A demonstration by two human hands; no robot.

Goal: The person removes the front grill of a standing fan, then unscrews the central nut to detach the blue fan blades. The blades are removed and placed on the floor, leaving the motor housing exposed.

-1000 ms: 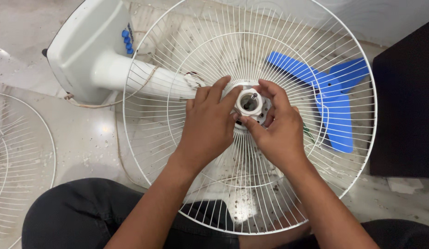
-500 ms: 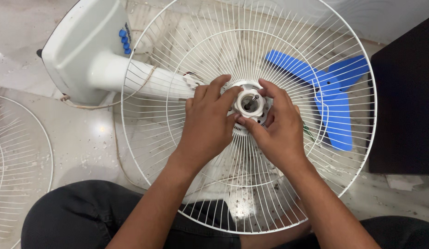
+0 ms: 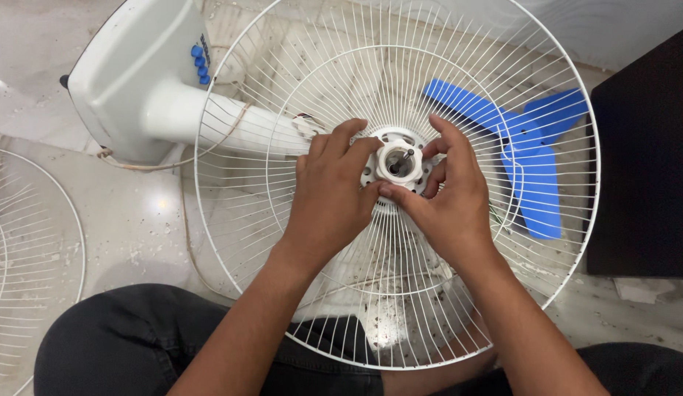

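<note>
A white wire fan guard [image 3: 283, 88] lies face up over the fan's motor housing. At its centre sits a white plastic ring nut [image 3: 399, 163] around the metal motor shaft [image 3: 405, 155]. My left hand [image 3: 330, 202] rests on the guard's hub, fingertips pressed against the left side of the ring nut. My right hand [image 3: 448, 202] grips the ring nut from the right and below, thumb under it and fingers curled around its right edge.
The white fan base [image 3: 129, 77] with blue buttons [image 3: 200, 62] lies at the upper left, joined by a white neck [image 3: 239, 128]. A blue fan blade [image 3: 528, 158] lies under the guard at right. Another wire guard [image 3: 33, 257] lies far left; a dark cabinet [image 3: 646, 161] stands right.
My right hand's fingers have shifted around the ring nut, index finger lifting higher on its right side. The left hand has stayed put on the hub.
</note>
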